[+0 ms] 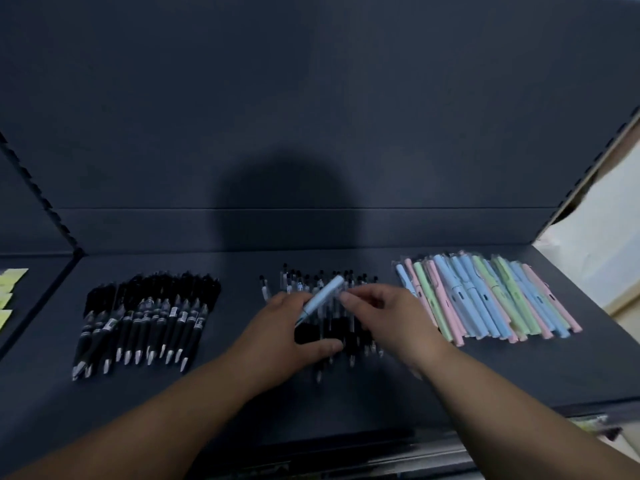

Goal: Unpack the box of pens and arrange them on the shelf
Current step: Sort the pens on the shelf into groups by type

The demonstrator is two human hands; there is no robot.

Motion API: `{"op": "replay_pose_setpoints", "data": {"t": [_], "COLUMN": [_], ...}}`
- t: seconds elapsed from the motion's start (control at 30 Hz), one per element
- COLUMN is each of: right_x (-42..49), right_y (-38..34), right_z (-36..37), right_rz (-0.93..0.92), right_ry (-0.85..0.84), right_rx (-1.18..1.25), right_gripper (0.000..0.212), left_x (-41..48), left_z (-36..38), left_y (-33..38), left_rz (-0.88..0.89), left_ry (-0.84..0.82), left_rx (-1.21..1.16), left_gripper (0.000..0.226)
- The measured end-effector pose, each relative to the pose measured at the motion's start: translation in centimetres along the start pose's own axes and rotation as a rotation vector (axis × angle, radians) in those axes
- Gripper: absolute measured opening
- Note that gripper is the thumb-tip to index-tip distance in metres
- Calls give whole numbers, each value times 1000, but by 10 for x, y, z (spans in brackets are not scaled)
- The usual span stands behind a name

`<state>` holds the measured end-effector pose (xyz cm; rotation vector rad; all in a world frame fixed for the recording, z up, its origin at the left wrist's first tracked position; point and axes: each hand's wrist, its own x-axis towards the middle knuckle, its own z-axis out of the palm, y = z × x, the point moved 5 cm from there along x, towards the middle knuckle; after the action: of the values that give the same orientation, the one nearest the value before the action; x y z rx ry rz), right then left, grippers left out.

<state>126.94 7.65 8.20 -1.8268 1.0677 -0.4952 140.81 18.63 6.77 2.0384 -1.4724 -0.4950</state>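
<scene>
Dark shelf (pixel 346 403) with a dark back panel, dimly lit. Three groups of pens lie on it, well apart: black pens (pixel 145 323) at the left, clear-barrelled pens (pixel 346 332) in the middle and pastel pens (pixel 485 299) at the right. Yellow notes (pixel 8 282) sit on the neighbouring shelf at the far left. No box is in view.

The hands are close together above the middle group. The left hand (pixel 284 330) grips a light blue pen (pixel 323 294) by its lower end, tilted up to the right. The right hand (pixel 388 313) has its fingertips at the pen's upper end. Blur hides whether they pinch it.

Judgement: this pen belongs with the pastel group. Recommended:
- Pass it fully to the right hand.
- Carry it clear of the middle row.
- Lay it parallel to the pastel pens, ends aligned.
- Avoid dragging a wrist across the clear-barrelled pens, which would roll easily.
</scene>
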Motion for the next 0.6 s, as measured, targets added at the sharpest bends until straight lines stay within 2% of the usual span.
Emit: {"op": "replay_pose_setpoints", "data": {"t": [0.1, 0.17, 0.3, 0.37, 0.43, 0.53, 0.6], "right_x": [0, 1, 17, 31, 48, 74, 84], "right_y": [-2, 0, 16, 32, 49, 71, 81], "right_z": [-4, -18, -77, -114, -155, -206, -221], "right_rz": [107, 159, 178, 186, 179, 118, 67], "right_ry": [-127, -189, -146, -71, 15, 127, 132], "right_rx": [281, 446, 501, 429, 255, -49, -291], "right_gripper": [14, 11, 15, 18, 26, 34, 37], "left_x": [5, 11, 24, 32, 40, 54, 62], "left_z": [10, 18, 37, 51, 72, 109, 130], "left_y": [28, 44, 70, 83, 100, 120, 127], "left_rz": [81, 107, 107, 84, 67, 47, -24], "left_ry": [-64, -90, -52, -28, -29, -31, -38], "left_rx": [-27, -60, -50, -47, -48, -30, -10], "left_gripper": [73, 72, 62, 62, 69, 93, 108]}}
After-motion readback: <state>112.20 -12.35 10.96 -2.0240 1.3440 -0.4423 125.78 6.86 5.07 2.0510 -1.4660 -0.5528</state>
